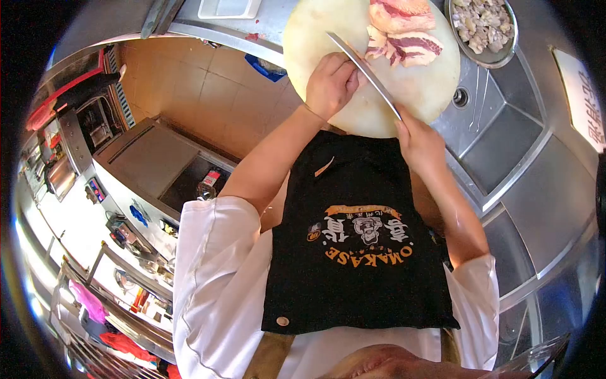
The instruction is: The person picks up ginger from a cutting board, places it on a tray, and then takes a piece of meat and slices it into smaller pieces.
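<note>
My right hand (420, 142) is wrapped round the handle of a long knife (365, 71), whose blade slants up and left over the round cutting board (410, 95). Beside the blade, on the board's left part, my left hand (331, 85) has its fingers curled and pressed together; what they hold, if anything, is hidden. Sliced meat with dark red and pale streaks (413, 49) lies on the board beyond the knife. Against it, at the board's far edge, rests a larger pink piece of meat (401, 16).
A metal bowl of cut meat pieces (483, 25) stands right of the board, above a steel sink (499, 148). A white tray (228, 7) is at the upper left. Below the counter, a blue container (265, 68) shows near the tiled floor (208, 95).
</note>
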### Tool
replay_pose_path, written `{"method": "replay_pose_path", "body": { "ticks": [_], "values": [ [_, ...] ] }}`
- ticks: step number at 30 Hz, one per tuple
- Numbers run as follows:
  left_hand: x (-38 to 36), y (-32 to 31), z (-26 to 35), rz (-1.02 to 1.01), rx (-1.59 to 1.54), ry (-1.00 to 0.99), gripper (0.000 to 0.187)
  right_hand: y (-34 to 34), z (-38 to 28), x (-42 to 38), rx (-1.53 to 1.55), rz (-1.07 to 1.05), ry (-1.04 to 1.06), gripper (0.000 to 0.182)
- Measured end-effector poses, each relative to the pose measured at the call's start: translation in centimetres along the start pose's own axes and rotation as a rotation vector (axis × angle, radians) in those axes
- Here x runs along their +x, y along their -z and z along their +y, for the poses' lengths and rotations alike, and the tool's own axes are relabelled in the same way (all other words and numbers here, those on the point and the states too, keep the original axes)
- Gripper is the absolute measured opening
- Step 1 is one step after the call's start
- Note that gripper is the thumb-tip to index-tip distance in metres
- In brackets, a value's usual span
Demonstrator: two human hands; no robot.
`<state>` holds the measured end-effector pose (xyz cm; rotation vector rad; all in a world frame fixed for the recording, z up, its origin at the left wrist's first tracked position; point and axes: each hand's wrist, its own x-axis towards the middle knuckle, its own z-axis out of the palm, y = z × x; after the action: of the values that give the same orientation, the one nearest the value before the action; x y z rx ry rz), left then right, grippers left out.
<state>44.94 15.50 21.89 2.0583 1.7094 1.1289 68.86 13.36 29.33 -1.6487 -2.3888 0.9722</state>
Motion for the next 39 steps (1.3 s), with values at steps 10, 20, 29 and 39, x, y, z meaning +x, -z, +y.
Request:
{"method": "replay_pose_path", "body": {
  "ticks": [10,20,29,39],
  "values": [
    [-0.5,0.8,-1.1,-0.087,-0.060,0.036,0.027,1.3,-2.1,6.3,0.063,0.121,0.048,0.037],
    [0.0,0.1,-1.1,-0.062,0.001,-0.009,0.027,0.5,-3.3,2.9,-0.063,-0.016,-0.013,0.040],
    [0.0,0.1,-0.9,0.000,0.009,-0.034,0.027,-1.0,-1.2,1.6,-0.022,0.064,0.030,0.040],
    [-0.1,1.1,-0.8,-0.014,-0.067,0.019,0.021,1.3,-3.4,9.9,0.322,0.030,-0.166,0.037]
  ]
}}
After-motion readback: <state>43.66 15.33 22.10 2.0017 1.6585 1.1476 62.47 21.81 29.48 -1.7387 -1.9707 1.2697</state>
